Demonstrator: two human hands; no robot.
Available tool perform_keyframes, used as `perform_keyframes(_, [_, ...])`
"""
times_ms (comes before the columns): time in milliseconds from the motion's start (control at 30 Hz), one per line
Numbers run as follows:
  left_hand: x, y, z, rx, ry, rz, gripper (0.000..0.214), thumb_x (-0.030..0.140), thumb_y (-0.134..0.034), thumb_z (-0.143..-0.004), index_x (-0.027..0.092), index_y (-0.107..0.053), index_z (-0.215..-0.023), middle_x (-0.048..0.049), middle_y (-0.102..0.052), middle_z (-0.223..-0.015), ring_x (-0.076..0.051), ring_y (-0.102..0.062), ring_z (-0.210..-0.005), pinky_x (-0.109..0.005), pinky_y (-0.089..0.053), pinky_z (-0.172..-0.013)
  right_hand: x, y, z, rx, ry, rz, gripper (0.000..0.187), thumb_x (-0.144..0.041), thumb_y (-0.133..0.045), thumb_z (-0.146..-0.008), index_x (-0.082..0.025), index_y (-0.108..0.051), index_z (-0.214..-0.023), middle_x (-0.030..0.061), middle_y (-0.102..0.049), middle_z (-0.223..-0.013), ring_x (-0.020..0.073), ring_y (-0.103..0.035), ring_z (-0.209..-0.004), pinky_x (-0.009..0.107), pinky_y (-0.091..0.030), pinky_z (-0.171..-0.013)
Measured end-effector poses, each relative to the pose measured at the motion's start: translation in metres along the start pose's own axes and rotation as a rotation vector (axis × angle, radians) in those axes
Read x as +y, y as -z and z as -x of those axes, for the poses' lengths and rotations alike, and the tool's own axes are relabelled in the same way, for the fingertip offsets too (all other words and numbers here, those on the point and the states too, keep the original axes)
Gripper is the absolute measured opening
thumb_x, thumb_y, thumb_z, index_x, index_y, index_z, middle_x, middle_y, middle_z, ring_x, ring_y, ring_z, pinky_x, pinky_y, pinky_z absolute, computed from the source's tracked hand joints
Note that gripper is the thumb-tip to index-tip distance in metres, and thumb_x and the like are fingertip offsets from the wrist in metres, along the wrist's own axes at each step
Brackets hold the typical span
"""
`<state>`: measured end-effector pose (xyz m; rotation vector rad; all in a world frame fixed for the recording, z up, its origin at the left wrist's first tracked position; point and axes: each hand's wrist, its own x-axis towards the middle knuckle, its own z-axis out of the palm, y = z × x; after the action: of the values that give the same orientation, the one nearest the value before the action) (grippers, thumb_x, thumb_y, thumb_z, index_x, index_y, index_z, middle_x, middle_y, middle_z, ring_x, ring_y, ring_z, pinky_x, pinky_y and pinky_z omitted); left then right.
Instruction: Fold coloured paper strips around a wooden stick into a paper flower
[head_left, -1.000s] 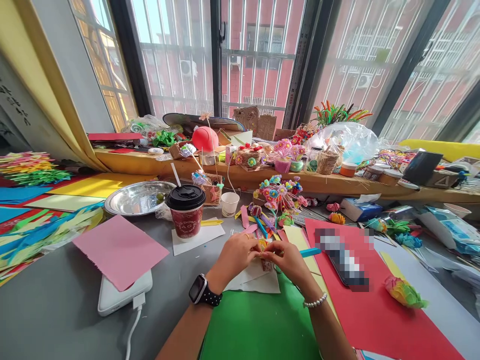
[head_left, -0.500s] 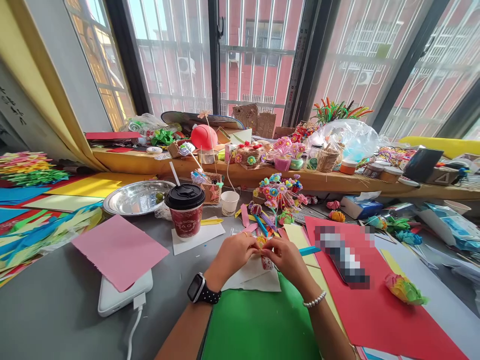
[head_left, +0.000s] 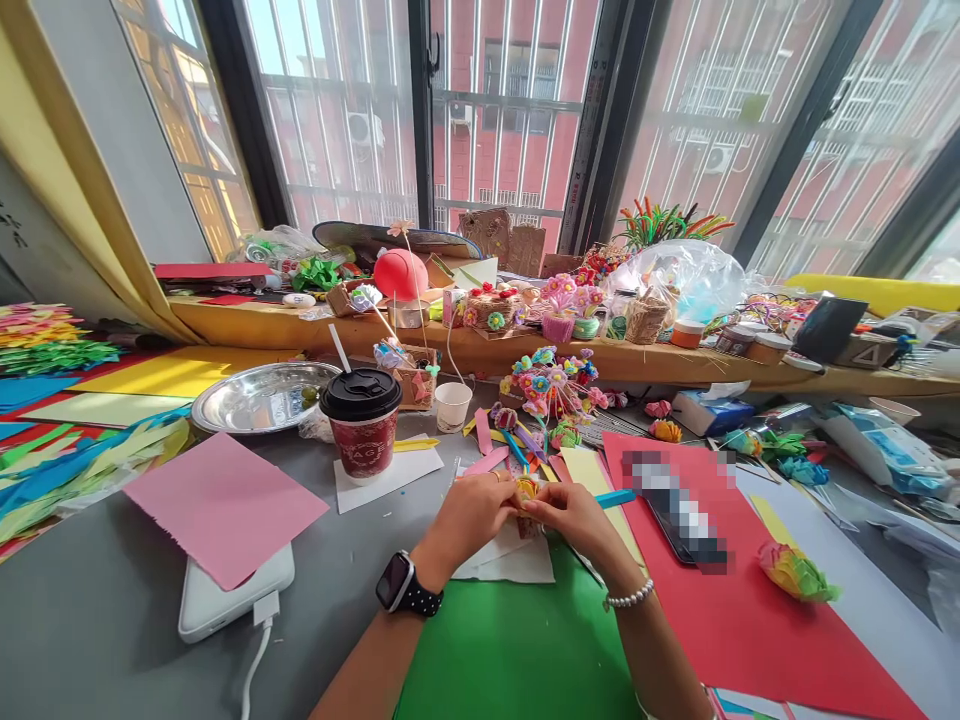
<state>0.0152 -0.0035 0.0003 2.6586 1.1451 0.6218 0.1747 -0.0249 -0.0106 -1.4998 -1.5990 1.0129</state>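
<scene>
My left hand point(head_left: 480, 515) and my right hand point(head_left: 574, 520) meet over the table's middle. Their fingertips pinch a small yellow paper piece point(head_left: 527, 487) from both sides; its lower part is hidden by the fingers. Just under it, a small patterned item point(head_left: 528, 526) shows between the hands, too covered to name. White paper point(head_left: 499, 568) lies below, partly over a green sheet point(head_left: 517, 650). A blue strip point(head_left: 616, 498) sticks out beyond my right hand. Behind my fingers lie loose coloured paper strips point(head_left: 484, 432).
A lidded drink cup point(head_left: 361, 440) with a straw stands left, near a metal plate point(head_left: 217, 408). Pink paper point(head_left: 229, 510) covers part of a white power bank point(head_left: 196, 605). At right, a phone point(head_left: 679, 520) and paper flower point(head_left: 796, 573) rest on red paper point(head_left: 750, 640). Crafts line the sill point(head_left: 487, 350).
The view has shifted slightly, moving the table things a little left in the picture. Both hands stay together on the yellow paper piece, with small finger movements.
</scene>
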Motion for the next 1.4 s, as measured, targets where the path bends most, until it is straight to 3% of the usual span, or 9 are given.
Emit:
perform_keyframes(333, [0.0,0.002,0.0,0.0,0.035,0.052,0.014,0.017,-0.049,-0.072,0.02,-0.063,-0.073,-0.0034,-0.062,-0.075,-0.018,-0.055,-0.07,-0.025,-0.034,-0.059,-0.007,-0.004,0.003,-0.049,-0.092,-0.126,0.023,-0.036,-0.059,-0.063,-0.015,-0.05,-0.058,0.0002,-0.057,-0.051,0.0099,-0.05,-0.044,0.018,-0.033,-0.038])
perform_keyframes(667, [0.0,0.003,0.0,0.018,0.023,0.116,0.012,0.016,-0.051,-0.072,0.02,-0.063,-0.073,-0.0032,-0.063,-0.076,-0.017,-0.055,-0.072,-0.026,-0.037,-0.063,-0.002,-0.004,0.001,0.009,0.023,-0.042,0.019,-0.03,-0.061,-0.062,-0.015,-0.051,-0.058,-0.0007,-0.055,-0.053,0.0106,-0.048,-0.048,0.021,-0.035,-0.044])
perform_keyframes(767, [-0.001,0.011,0.0,0.157,0.015,0.246,0.01,0.019,-0.056,-0.07,0.021,-0.062,-0.078,-0.004,-0.062,-0.082,-0.019,-0.054,-0.082,-0.03,-0.039,-0.074,-0.007,0.002,0.004,0.086,0.073,0.009,0.017,-0.03,-0.06,-0.064,-0.014,-0.054,-0.061,0.0003,-0.056,-0.057,0.0113,-0.048,-0.052,0.022,-0.036,-0.048])
perform_keyframes(833, [-0.004,0.016,-0.001,0.382,0.048,0.398,0.021,0.025,-0.06,-0.067,0.023,-0.06,-0.088,-0.0048,-0.058,-0.096,-0.02,-0.049,-0.097,-0.033,-0.034,-0.087,-0.009,0.006,0.005,0.147,0.105,0.041,0.017,-0.03,-0.059,-0.066,-0.015,-0.054,-0.062,0.0004,-0.056,-0.058,0.0113,-0.048,-0.054,0.022,-0.037,-0.05])
perform_keyframes(967, [-0.013,0.019,-0.003,0.678,0.393,1.001,0.037,0.039,-0.053,-0.073,0.023,-0.049,-0.105,-0.0062,-0.047,-0.116,-0.02,-0.042,-0.109,-0.033,-0.033,-0.092,-0.013,0.01,0.007,0.146,0.201,-0.008,0.019,-0.033,-0.059,-0.068,-0.015,-0.055,-0.064,0.0,-0.054,-0.06,0.0105,-0.046,-0.055,0.022,-0.037,-0.051])
perform_keyframes(1067, [-0.014,0.016,-0.006,0.569,0.597,1.574,0.048,0.051,-0.042,-0.075,0.018,-0.046,-0.11,-0.012,-0.046,-0.118,-0.022,-0.045,-0.108,-0.034,-0.037,-0.088,-0.014,0.009,0.008,0.101,0.245,-0.103,0.024,-0.038,-0.06,-0.068,-0.015,-0.054,-0.064,-0.0006,-0.053,-0.06,0.0093,-0.045,-0.054,0.02,-0.035,-0.048])
perform_keyframes(1167, [-0.006,0.013,-0.006,0.252,0.608,1.923,0.056,0.052,-0.042,-0.075,0.014,-0.042,-0.116,-0.0145,-0.051,-0.111,-0.023,-0.053,-0.098,-0.036,-0.041,-0.083,-0.016,0.006,0.01,0.014,0.236,-0.183,0.027,-0.041,-0.06,-0.067,-0.015,-0.052,-0.066,-0.0016,-0.052,-0.06,0.0077,-0.042,-0.05,0.019,-0.031,-0.043])
perform_keyframes(1267, [0.005,0.009,-0.004,0.052,0.538,1.99,0.049,0.041,-0.046,-0.077,0.021,-0.038,-0.121,-0.0088,-0.058,-0.1,-0.019,-0.059,-0.083,-0.034,-0.045,-0.074,-0.019,0.002,0.013,-0.07,0.23,-0.219,0.028,-0.042,-0.061,-0.066,-0.016,-0.05,-0.066,-0.0017,-0.053,-0.062,0.0078,-0.045,-0.051,0.019,-0.034,-0.044])
perform_keyframes(1400, [0.011,0.002,-0.003,0.084,0.504,1.977,0.044,0.025,-0.052,-0.076,0.024,-0.041,-0.119,-0.0044,-0.061,-0.093,-0.013,-0.059,-0.073,-0.025,-0.046,-0.065,-0.022,0.0,0.014,-0.08,0.26,-0.175,0.027,-0.042,-0.059,-0.068,-0.016,-0.051,-0.067,-0.0009,-0.054,-0.063,0.0094,-0.05,-0.055,0.02,-0.037,-0.047])
